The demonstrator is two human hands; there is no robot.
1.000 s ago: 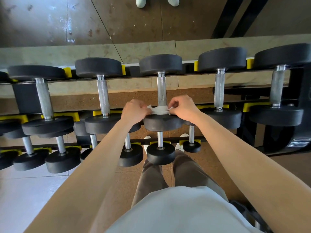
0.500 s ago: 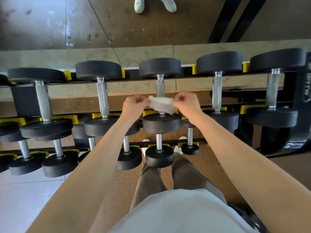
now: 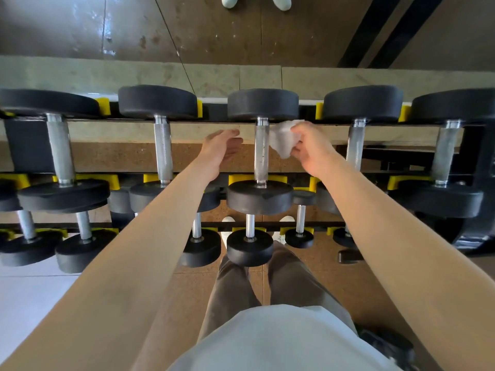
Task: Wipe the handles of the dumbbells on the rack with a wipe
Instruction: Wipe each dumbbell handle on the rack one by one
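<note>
White wipe [image 3: 281, 141] sits pinched in your right hand [image 3: 310, 148], just beside the centre top-row handle [image 3: 261, 153] — left hand [image 3: 222, 148] spread, empty — wrap it round, stroke end to end.

I can read no words, brand, label or number on the dumbbells [image 3: 158, 101] or rack [image 3: 479, 162] before me.

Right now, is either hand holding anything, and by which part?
The right hand pinches the white wipe by its right edge; the left hand holds nothing.
</note>
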